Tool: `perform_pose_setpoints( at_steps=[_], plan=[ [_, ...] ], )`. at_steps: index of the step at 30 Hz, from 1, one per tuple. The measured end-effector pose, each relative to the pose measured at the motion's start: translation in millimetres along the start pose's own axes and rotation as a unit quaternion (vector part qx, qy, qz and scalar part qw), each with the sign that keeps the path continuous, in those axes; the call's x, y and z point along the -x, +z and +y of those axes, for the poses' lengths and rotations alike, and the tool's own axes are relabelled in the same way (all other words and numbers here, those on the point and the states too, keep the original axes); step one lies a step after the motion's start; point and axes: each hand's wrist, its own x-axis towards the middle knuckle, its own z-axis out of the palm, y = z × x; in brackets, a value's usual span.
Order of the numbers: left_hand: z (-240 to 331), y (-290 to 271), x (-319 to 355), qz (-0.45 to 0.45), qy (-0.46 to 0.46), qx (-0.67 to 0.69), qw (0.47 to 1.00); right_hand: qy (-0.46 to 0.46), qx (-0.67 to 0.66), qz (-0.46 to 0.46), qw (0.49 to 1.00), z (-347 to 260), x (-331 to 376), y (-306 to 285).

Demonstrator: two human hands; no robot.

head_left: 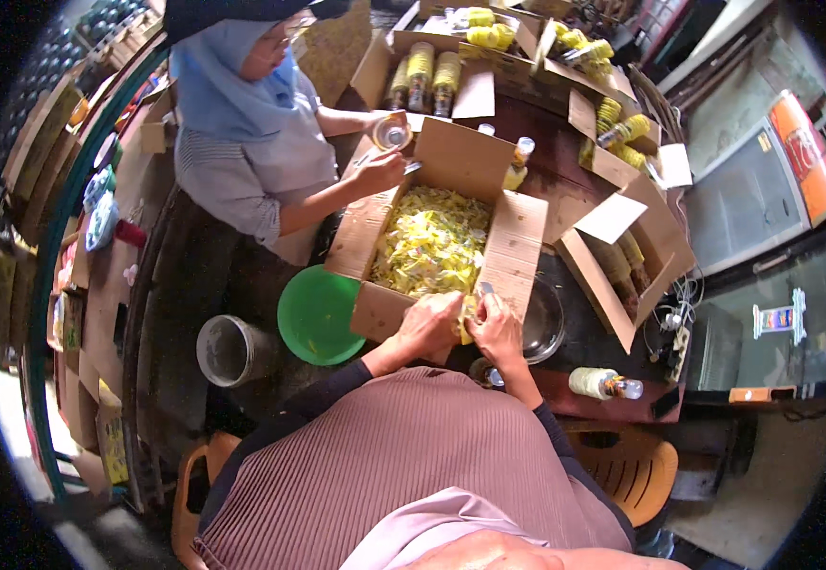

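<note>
Both my hands meet at the near edge of an open cardboard box [382,313] heaped with yellow and whitish strips [432,237]. My left hand [429,325] is closed, its fingertips on a small yellow piece [470,317] that looks like plastic wrap or a label. From the right, my right hand [497,331] pinches beside that piece. A thin grey, blade-like tip [485,288] sticks up from its fingers; most of it is hidden. Across the corner of the box, a co-worker holds a clear round container [392,133] and a slim pen-like tool [367,156].
A green basin [291,323] and a grey bucket [213,353] stand left of the box. At right are a clear round bowl [557,323] and a bottle lying down [592,383]. Cartons of yellow-wrapped bottles [420,71] line the far side; another carton [603,309] stands right.
</note>
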Motion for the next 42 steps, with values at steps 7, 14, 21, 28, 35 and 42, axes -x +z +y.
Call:
perform_pose_setpoints(
  at_steps=[7,14,21,28,35,42],
  plan=[
    [26.5,-19.3,7.4,-0.09,0.02,0.034,0.995,-0.025,0.047,-0.039,0.998,10.1,11.4,4.8],
    [11.1,-19.1,12.1,-0.132,0.017,0.12,0.984,-0.073,0.072,0.0,0.995,1.5,14.3,-6.7],
    [23.4,-55.3,-10.6,-0.238,-0.002,0.132,0.962,-0.13,0.048,0.003,0.99,5.9,17.3,-0.5],
    [10.7,-32.3,-5.0,-0.301,0.004,0.279,0.912,-0.038,0.0,-0.118,0.992,0.7,29.7,-17.7],
    [51.6,-47.6,-5.3,-0.192,0.0,0.273,0.943,-0.062,-0.356,-0.103,0.927,28.9,23.2,-4.1],
    [43.1,-35.8,5.2,-0.134,-0.062,0.222,0.964,0.025,-0.562,-0.136,0.816,24.1,18.1,5.2]
  ],
)
